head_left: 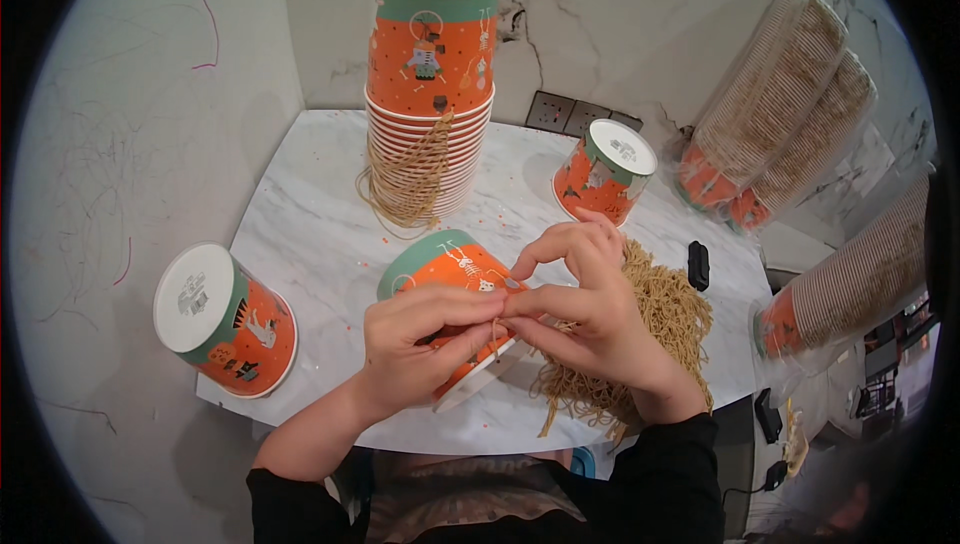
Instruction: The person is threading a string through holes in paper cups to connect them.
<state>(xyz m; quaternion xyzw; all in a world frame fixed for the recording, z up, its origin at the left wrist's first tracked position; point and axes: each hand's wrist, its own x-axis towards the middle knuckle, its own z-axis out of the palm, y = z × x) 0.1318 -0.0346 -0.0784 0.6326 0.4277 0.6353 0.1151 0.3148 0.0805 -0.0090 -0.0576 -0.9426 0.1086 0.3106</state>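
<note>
An orange and green paper bucket lies tilted on its side in front of me, its white rim toward me. My left hand pinches a thin tan cord at the bucket's side near the rim. Right against it, my right hand pinches the same cord between thumb and forefinger, its other fingers curled above. The two hands' fingertips nearly meet and hide part of the bucket. A tangled heap of tan cords lies partly under my right wrist.
A tall stack of upturned buckets with cord loops hanging on it stands at the back. Single upturned buckets stand at left and back right. Bagged bucket stacks lean at far right. A small black object lies beside the cords.
</note>
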